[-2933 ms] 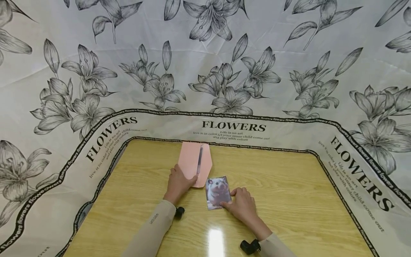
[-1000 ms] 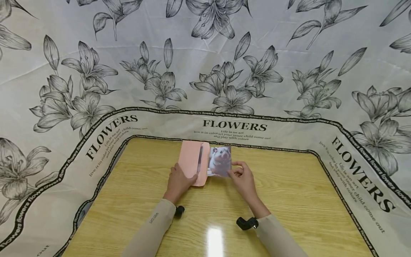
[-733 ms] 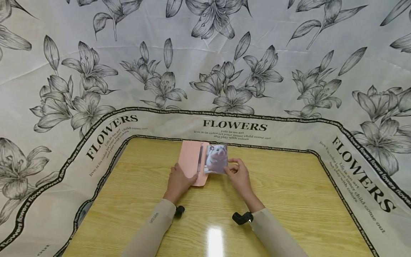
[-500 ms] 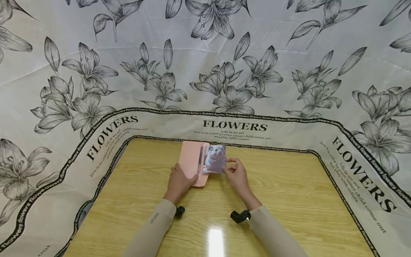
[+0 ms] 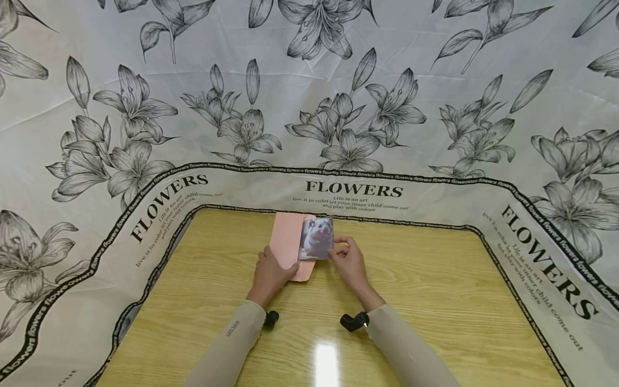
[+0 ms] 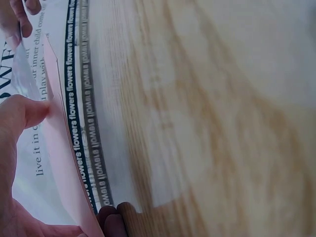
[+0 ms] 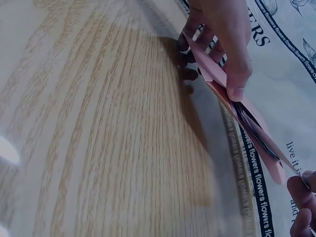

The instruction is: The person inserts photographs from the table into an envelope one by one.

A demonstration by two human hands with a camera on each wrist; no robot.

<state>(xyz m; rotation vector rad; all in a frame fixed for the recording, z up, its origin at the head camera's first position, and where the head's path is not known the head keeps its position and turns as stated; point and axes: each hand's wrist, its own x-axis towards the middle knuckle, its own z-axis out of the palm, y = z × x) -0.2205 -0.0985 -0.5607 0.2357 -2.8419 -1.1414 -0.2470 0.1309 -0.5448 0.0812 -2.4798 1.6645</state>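
My left hand [image 5: 272,274] grips a pink paper envelope [image 5: 284,234], its thumb on the near face and its fingers behind, as the right wrist view shows. The envelope's slit faces right, with the flap spread out. Between finger and thumb my right hand [image 5: 352,264] pinches the right edge of a photo card [image 5: 319,236] printed with a white and grey hamster. The card's left edge lies at the slit and covers most of the flap. In the right wrist view, dark-edged cards [image 7: 256,133] show inside the parted mouth of the envelope [image 7: 210,66].
A pale wood-grain table [image 5: 435,301] spreads beneath both hands. A white cloth [image 5: 232,188] with lily drawings and lettering borders it at the back and sides. Each wrist wears a small black camera, such as the right wrist camera [image 5: 354,321].
My right hand has raised the photo card from the table, then moved it left over the flap to the slit. My left hand has stayed put with the envelope.
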